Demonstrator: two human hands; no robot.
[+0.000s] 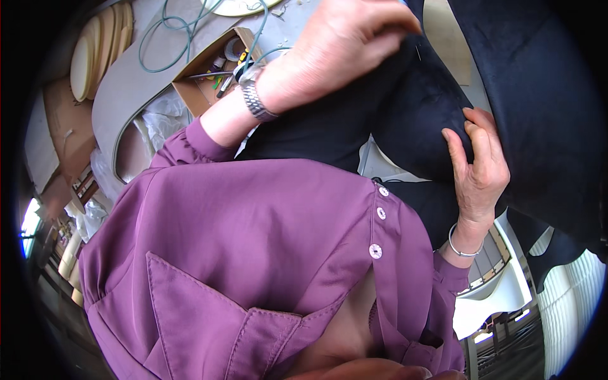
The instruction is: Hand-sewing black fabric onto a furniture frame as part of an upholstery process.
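Note:
A large piece of black cloth (418,120) spreads over my lap and up the right side of the head view. My right hand (478,161), with a thin bangle at the wrist, has its thumb and fingers bent around a fold of this cloth. Higher up and to the left, my left hand (348,54) is closed above the cloth, its fingers curled in near the top edge. A speck of blue shows by its fingertips; what they hold is too small to name. A thin bright glint lies on the cloth just below them. A metal-band watch (256,101) circles my left wrist.
Left of my left forearm, an open cardboard box (190,95) holds tools and tape on a grey table (126,82). A green cord (188,28) loops behind it. Round pale discs (88,57) stand stacked far left. A white chair (516,285) is at lower right.

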